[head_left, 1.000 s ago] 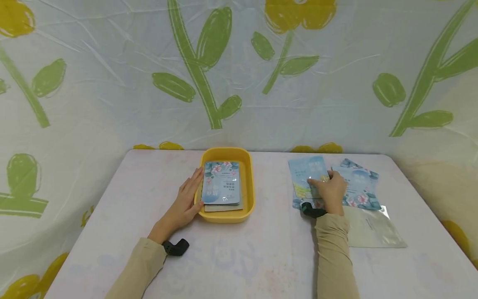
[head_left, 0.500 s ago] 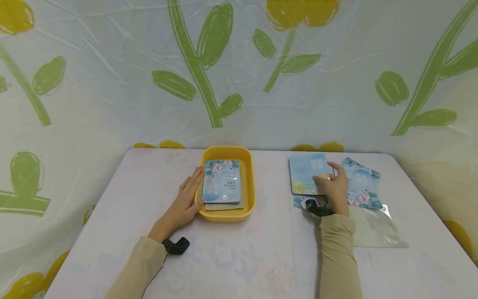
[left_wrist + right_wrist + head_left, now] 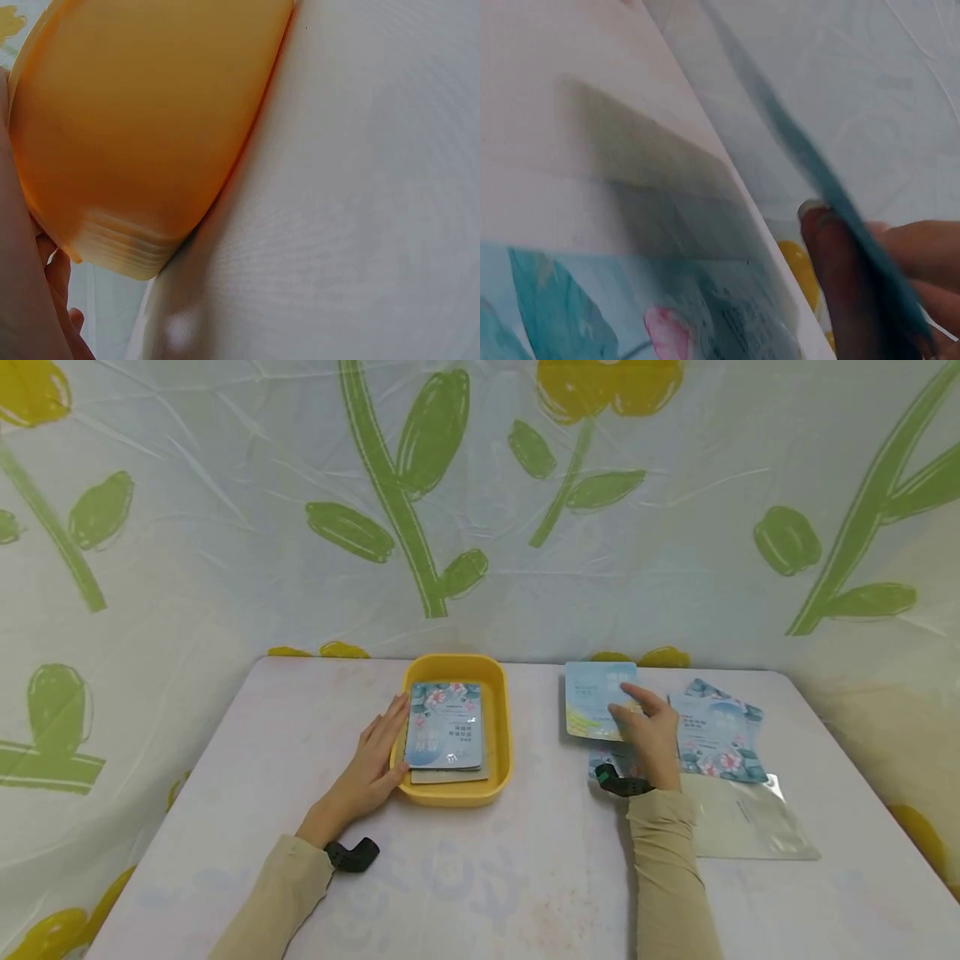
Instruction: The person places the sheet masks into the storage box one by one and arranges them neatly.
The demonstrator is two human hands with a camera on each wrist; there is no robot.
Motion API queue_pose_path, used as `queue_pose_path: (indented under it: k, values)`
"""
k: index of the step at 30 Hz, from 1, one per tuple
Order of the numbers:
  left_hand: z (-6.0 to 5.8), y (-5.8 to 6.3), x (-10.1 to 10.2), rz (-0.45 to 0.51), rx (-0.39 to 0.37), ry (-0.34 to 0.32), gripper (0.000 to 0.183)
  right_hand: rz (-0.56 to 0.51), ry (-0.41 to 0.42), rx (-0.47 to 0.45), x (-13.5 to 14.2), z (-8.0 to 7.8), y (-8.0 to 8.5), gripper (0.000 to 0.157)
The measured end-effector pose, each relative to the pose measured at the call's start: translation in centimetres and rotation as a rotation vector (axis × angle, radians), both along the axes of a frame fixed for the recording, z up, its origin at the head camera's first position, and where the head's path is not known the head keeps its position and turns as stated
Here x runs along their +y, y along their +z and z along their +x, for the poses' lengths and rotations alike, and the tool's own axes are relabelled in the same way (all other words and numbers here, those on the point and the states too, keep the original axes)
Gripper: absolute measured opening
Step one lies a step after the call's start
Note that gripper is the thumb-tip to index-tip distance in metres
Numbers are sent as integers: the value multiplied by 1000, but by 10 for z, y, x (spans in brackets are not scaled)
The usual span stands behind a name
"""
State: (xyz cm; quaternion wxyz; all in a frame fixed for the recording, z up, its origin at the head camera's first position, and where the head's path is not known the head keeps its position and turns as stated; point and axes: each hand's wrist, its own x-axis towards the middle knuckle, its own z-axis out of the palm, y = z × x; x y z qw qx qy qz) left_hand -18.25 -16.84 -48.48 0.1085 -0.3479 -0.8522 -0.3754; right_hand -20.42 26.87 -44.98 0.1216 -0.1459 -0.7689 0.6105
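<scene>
Beige cloth sleeves (image 3: pixel 667 877) come in nearest, each ending at a black wrist camera (image 3: pixel 352 855). Just beyond the right one, a silvery pouch (image 3: pixel 753 827) lies flat on the pale table (image 3: pixel 465 902), its upper edge meeting some flowered packets (image 3: pixel 720 735). Left of centre, the left hand (image 3: pixel 367 768) lies along the yellow tray (image 3: pixel 453 798), fingers extended against its outer side and thumb at the rim, resting there rather than clasping. Inside the tray, a flowered packet (image 3: pixel 444 731) sits on top of a paler one (image 3: pixel 453 777).

The right hand (image 3: pixel 651 731) pinches a blue packet (image 3: pixel 588 702) by its right side, thumb and fingers closed to the packet's thickness. The packet is held above the table, over to the right of the tray (the right wrist view shows it edge-on, with a shadow beneath).

It should handle as something light and bendy, not fragile, though the glossy skin could slip. A side edge looks the best hold, thumb on one face and fingers on the other. Farthest off hangs a pale cloth (image 3: pixel 277 435) printed with flowers.
</scene>
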Motion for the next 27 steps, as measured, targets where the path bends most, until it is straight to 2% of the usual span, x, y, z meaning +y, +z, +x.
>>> queue_pose_path:
  k: [12, 21, 27]
  values:
    - [0, 0, 0, 25, 23, -19, 78, -142, 63, 200, -32, -1, 19, 44]
    - [0, 0, -1, 13, 23, -10, 78, -216, 220, 270, -59, -1, 37, 51]
    - [0, 0, 0, 26, 20, -15, 77, -135, 337, 287, -75, 0, 44, 53]
